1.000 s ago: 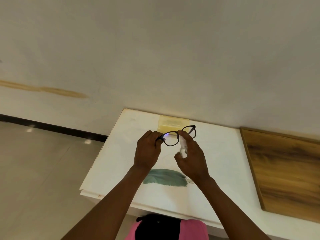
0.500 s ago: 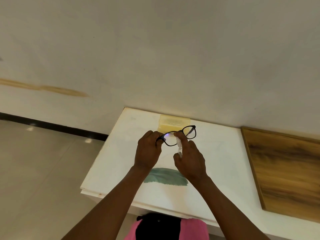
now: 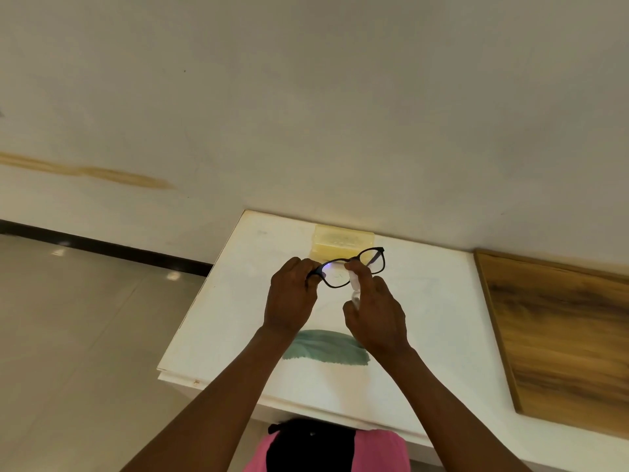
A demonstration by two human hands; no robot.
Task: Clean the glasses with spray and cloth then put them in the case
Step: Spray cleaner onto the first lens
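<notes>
Black-framed glasses (image 3: 354,267), clear lenses, in left hand (image 3: 292,296)

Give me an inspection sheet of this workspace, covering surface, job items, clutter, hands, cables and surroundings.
Surface: white tabletop, set against the wall.
Job's things: black-framed glasses held up above the table; small clear spray bottle beside the lens; teal cloth flat on the table; pale yellow case at the far edge, whether open cannot be told.
Clutter: nothing seen.
Grippers: left hand grips the frame's end; right hand holds the spray bottle.
Cables: nothing seen.
Surroundings: wooden panel to the right, tiled floor to the left.
</notes>
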